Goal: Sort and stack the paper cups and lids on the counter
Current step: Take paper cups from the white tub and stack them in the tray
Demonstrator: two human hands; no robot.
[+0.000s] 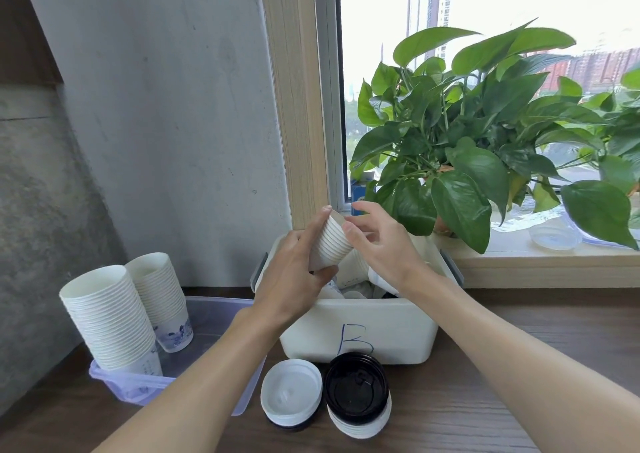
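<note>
dark wood counter (502, 383): at 6 o'clock a white lid stack (291, 393) just beside a black lid stack (356, 388); bare counter toward 3 o'clock. behind them the white bin (360, 331); over it the left hand (294, 276) grips a tilted cup stack (332, 243), mouth toward 1 o'clock; the right hand (379, 244) pinches its rim. tall cup stacks (110, 317) at 9 o'clock by the concrete wall (156, 106).

A short nested stack of white paper cups (330, 244) tilts in midair. Two tall cup stacks (110, 317) lean at the left. A white-topped lid pile (291, 395) and a black-topped lid pile (356, 387) sit touching on the desk (485, 400).
</note>
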